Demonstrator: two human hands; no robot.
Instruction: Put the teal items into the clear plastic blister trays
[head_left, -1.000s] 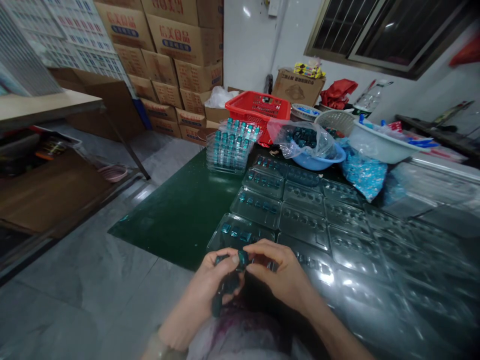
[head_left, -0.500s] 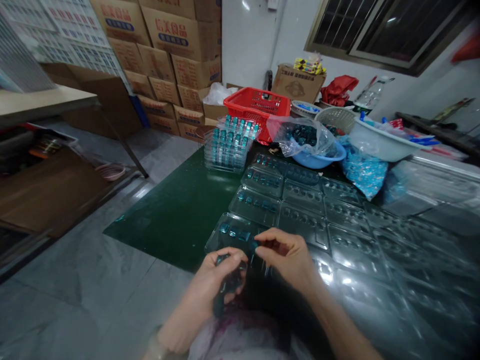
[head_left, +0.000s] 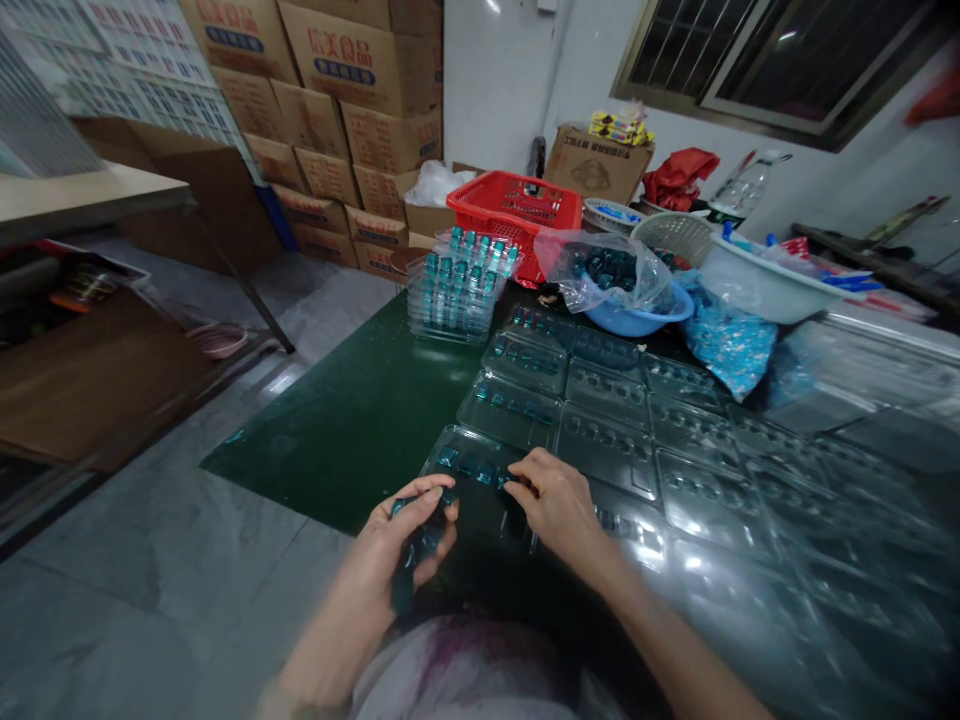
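My left hand is curled around a handful of small teal pieces just in front of the table edge. My right hand reaches over the nearest clear blister tray, its fingertips pinched on a teal piece at a pocket of that tray. Teal pieces sit in a row in this tray's pockets. More clear trays lie in rows across the green table; the left column holds teal pieces.
A stack of filled trays stands at the back of the table. Behind it are a red basket, a blue bowl with a bag of teal pieces, a white basin and stacked cartons.
My right hand took a teal piece from the left hand and moved forward and down onto the nearest tray. My left hand drifted slightly left and lower.
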